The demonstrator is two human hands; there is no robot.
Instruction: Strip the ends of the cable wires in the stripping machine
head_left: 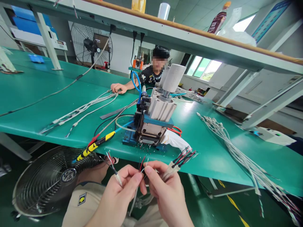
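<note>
Close in front of my body, my left hand (126, 186) and my right hand (163, 186) meet with fingertips pinched on the thin red, white and black wires (142, 164) of a cable end. Another cable end (115, 173) with splayed wires pokes out on the left hand's far side. Tucked in my right hand is a bundle of white cables (172, 168), their stripped red, black and white wire ends fanning out to the right. Just beyond the hands, at the bench edge, stands a metal and blue pneumatic machine (153, 116) with wire scraps around its base.
On the green bench (208, 151) lies a long bunch of white cables (227, 148) at the right. A person's hand (119, 89) across the bench touches more cables (87, 108). A floor fan (59, 179) stands below left. An overhead shelf (189, 34) crosses above.
</note>
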